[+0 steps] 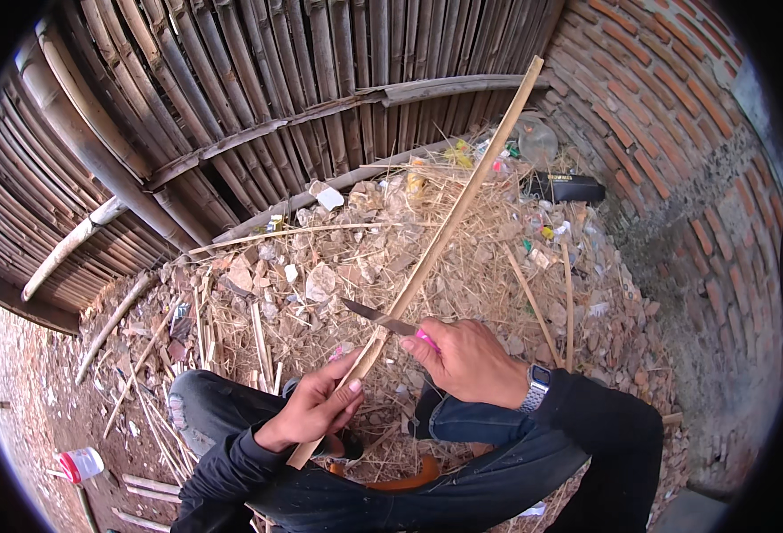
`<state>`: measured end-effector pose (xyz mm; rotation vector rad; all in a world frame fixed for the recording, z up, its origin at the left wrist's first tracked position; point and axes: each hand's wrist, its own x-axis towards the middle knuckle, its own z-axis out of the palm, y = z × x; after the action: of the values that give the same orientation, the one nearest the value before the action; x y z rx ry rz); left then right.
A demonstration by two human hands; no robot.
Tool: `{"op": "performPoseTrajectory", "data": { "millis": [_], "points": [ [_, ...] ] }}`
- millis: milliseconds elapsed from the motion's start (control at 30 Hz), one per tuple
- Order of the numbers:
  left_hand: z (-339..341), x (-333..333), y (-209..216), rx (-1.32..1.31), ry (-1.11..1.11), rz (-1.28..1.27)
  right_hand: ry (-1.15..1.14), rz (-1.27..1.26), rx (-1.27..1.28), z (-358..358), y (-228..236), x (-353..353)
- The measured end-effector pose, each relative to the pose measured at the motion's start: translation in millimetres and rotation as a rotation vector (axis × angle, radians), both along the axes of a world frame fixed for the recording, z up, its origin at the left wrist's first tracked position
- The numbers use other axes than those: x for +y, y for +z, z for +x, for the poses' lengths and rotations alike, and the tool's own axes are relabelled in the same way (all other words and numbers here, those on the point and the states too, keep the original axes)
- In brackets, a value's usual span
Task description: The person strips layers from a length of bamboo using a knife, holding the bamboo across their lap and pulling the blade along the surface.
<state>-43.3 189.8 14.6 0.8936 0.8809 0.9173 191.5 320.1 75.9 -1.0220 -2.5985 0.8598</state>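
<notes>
A long, flat bamboo strip (463, 206) slants from my lap up toward the upper right. My left hand (327, 404) is closed round its lower part, thumb on top. Closed on the pink handle of a knife (375, 315) is my right hand (471, 360), just to the right of the strip. The dark blade lies across the strip a little above my left hand and points to the upper left. Part of the handle is hidden by my fingers. A watch with a metal band sits on my right wrist.
A bamboo fence (320, 98) stands ahead, and a brick wall (667, 133) rises on the right. Rubble, straw and litter cover the ground. A black box (567, 187) lies near the wall. Thin bamboo strips (261, 342) and a red-and-white cup (80, 464) are at the left.
</notes>
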Motion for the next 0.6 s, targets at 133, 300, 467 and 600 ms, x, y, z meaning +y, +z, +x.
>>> {"op": "performPoseTrajectory", "data": {
  "millis": [133, 300, 467, 600],
  "points": [
    [1, -1, 1, -0.008, -0.008, 0.023, -0.013, 0.214, -0.027, 6, -9, 2],
    [-6, 0, 6, -0.097, 0.026, -0.086, -0.085, 0.521, -0.031, 16, -13, 45],
    [-4, 9, 15, -0.115, 0.041, -0.123, -0.110, 0.551, -0.100, 7, -13, 46],
    [-4, 1, 13, -0.198, -0.009, -0.149, 0.023, 0.506, -0.207, 1, -21, 22]
  ]
}}
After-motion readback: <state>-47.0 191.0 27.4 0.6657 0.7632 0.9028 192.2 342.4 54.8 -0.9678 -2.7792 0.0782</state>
